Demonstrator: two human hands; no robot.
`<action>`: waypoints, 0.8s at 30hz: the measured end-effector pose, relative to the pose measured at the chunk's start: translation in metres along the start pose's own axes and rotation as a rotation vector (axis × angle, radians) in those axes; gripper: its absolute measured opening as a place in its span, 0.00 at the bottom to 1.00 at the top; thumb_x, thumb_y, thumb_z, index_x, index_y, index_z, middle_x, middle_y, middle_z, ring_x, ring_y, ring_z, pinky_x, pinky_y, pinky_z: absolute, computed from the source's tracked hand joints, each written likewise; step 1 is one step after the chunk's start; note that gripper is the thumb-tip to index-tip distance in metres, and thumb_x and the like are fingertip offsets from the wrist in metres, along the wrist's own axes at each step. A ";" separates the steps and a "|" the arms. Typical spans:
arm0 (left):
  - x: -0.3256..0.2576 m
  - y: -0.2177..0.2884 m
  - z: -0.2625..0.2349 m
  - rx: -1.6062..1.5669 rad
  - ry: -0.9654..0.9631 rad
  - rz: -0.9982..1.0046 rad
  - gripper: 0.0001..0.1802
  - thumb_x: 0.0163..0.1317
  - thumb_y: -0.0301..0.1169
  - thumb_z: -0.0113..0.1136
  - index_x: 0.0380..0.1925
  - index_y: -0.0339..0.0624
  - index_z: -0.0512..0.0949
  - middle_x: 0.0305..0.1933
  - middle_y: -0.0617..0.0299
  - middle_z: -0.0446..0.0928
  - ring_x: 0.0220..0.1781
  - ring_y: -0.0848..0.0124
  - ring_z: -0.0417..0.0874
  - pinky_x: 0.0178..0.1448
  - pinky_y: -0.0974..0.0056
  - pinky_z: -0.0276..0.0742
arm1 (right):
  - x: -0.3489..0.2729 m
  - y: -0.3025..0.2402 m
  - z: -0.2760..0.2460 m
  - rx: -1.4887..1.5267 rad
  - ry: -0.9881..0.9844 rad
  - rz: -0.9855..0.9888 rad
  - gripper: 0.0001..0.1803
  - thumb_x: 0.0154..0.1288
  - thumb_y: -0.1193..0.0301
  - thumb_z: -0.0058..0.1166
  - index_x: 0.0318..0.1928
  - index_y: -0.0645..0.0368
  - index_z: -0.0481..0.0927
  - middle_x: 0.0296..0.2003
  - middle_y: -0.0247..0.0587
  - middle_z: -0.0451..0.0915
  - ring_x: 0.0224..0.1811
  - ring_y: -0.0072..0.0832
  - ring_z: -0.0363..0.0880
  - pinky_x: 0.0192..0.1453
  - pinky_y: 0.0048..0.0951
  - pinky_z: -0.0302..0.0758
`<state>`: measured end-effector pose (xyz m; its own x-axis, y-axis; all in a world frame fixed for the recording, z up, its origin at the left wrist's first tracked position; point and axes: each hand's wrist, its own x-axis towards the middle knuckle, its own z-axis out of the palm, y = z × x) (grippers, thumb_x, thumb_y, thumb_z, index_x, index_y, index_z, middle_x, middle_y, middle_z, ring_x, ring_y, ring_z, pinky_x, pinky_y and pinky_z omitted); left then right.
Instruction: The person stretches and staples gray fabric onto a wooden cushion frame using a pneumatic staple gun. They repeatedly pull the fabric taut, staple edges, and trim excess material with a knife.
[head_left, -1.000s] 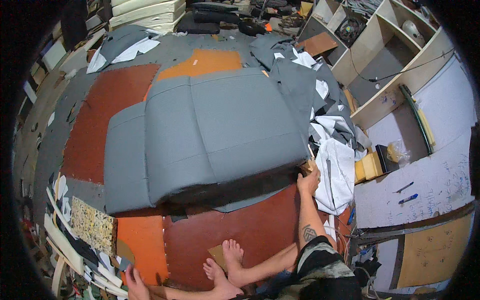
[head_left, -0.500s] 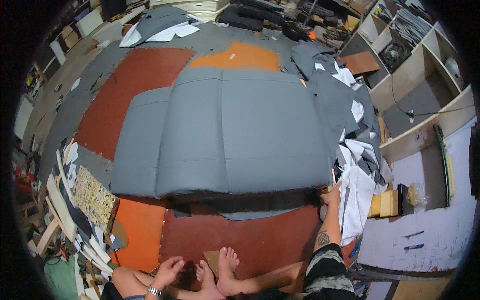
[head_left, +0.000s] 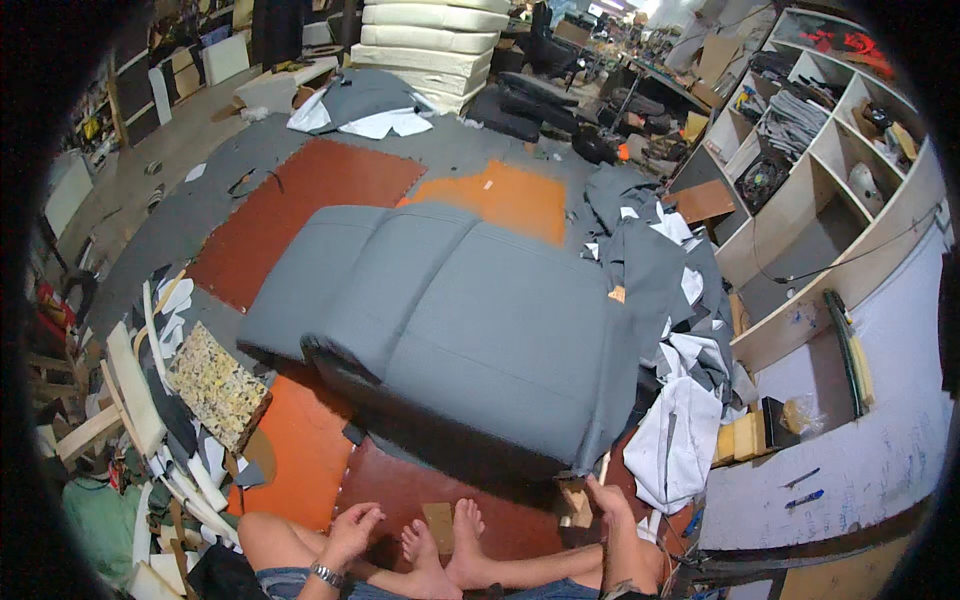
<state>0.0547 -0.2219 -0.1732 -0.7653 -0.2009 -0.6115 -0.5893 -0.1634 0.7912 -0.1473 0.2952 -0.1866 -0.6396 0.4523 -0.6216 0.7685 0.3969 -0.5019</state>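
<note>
Down on the floor, the person sat with bare feet [head_left: 440, 545] stretched toward a large grey upholstered sofa piece [head_left: 450, 320] that lay tipped across red-brown and orange mats [head_left: 300, 190]. The right hand [head_left: 608, 497] was raised at the sofa's near right corner, beside a small wooden block [head_left: 574, 502]; its fingers looked loosely curled, though whether they gripped the grey cover's edge could not be told. The left hand [head_left: 352, 525] rested over the left knee, fingers spread and relaxed, holding nothing, with a wristwatch [head_left: 325, 573] on the wrist. A small brown cardboard square [head_left: 438, 522] lay on the mat just beside the feet. To the right of the sofa, grey and white fabric scraps [head_left: 670, 300] were heaped against open wooden shelves [head_left: 800, 190]. At the left lay a speckled foam slab [head_left: 215, 385] among wooden slats, and white foam cushions [head_left: 430, 40] were stacked far behind.
</note>
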 end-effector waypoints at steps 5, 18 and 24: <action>-0.054 0.057 0.015 0.468 -0.070 0.358 0.27 0.70 0.40 0.70 0.63 0.37 0.80 0.56 0.46 0.87 0.59 0.57 0.88 0.64 0.57 0.81 | -0.137 -0.037 0.013 0.798 -0.303 -0.007 0.35 0.65 0.31 0.63 0.35 0.54 0.83 0.20 0.26 0.72 0.15 0.17 0.67 0.15 0.20 0.58; -0.135 0.332 0.107 0.849 0.241 1.588 0.49 0.47 0.48 0.84 0.69 0.44 0.74 0.75 0.45 0.70 0.78 0.40 0.66 0.80 0.41 0.63 | -0.353 -0.306 -0.009 0.885 -1.028 -0.585 0.47 0.75 0.31 0.45 0.66 0.66 0.73 0.50 0.58 0.82 0.48 0.46 0.87 0.55 0.48 0.86; -0.131 0.378 0.060 0.780 0.617 1.391 0.35 0.52 0.39 0.80 0.61 0.39 0.81 0.69 0.47 0.76 0.72 0.47 0.75 0.75 0.48 0.71 | -0.379 -0.374 0.027 0.634 -1.182 -0.778 0.34 0.80 0.42 0.50 0.61 0.63 0.75 0.41 0.47 0.83 0.40 0.39 0.90 0.42 0.35 0.88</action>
<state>-0.0834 -0.1996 0.2059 -0.6774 -0.1193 0.7259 0.2639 0.8817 0.3911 -0.1917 -0.0464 0.2200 -0.7266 -0.6854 -0.0469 0.3430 -0.3028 -0.8892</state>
